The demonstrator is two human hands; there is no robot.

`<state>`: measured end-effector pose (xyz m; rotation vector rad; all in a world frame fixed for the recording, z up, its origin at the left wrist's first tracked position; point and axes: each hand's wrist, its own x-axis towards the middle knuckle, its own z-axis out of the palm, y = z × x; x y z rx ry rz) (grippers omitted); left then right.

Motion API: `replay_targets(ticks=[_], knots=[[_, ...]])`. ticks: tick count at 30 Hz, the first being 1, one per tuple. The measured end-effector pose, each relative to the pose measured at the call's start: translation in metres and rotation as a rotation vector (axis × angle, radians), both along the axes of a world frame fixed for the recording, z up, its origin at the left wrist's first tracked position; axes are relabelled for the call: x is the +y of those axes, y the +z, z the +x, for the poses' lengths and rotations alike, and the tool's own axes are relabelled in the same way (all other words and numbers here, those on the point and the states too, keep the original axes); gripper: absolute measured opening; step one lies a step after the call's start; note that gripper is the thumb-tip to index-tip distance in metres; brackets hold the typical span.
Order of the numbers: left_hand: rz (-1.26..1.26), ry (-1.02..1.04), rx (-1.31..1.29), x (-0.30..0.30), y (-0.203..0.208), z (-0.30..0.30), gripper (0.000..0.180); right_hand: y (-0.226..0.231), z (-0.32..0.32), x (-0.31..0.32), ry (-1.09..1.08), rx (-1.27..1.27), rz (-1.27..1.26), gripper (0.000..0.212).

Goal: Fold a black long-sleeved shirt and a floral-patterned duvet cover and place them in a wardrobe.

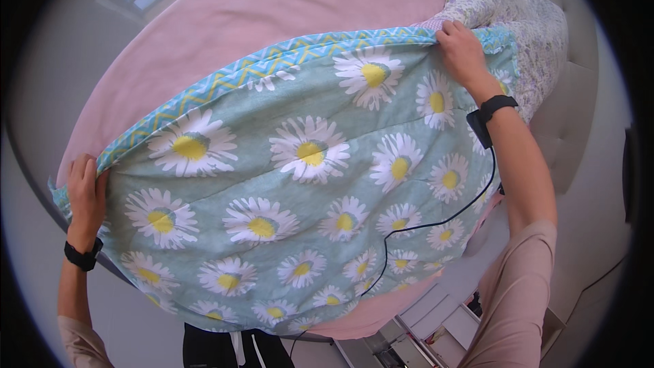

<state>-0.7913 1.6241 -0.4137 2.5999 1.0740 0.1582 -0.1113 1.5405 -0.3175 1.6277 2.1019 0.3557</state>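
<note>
A green quilt [225, 184] printed with white daisies is stretched between my two hands. Its zigzag-patterned blue and yellow edge [272, 54] runs along the top, bowed between my grips. My left hand [85, 187] is closed on the quilt's left end, fingers wrapped over the edge. Farther off at the upper right, my right hand [464, 54] pinches the same edge near the other end, and a short piece of the quilt hangs past it. Each wrist wears a black strap; a black cable [436, 223] trails from the right one across the quilt.
Under and beyond the quilt lies a bed with a pink sheet [327, 0]. Crumpled floral bedding [538, 34] is heaped at the far right, against a grey padded headboard [579, 95]. Below right, an open drawer unit [436, 320] stands beside the bed.
</note>
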Motion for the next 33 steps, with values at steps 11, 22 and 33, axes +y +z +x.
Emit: replay_targets(ticks=[11, 22, 33], knots=[[-0.139, 0.158, 0.194, 0.014, -0.047, 0.002, 0.017, -0.095, -0.014, 0.004, -0.446, 0.262, 0.23, 0.036], [-0.005, 0.19, 0.243, -0.011, -0.042, -0.106, 0.024, 0.004, -0.308, -0.338, -0.706, 0.694, 0.034, 0.052], [-0.2, 0.619, 0.395, -0.151, -0.024, -0.291, 0.033, 0.077, -0.682, -0.849, -2.085, 1.161, -0.38, 0.037]])
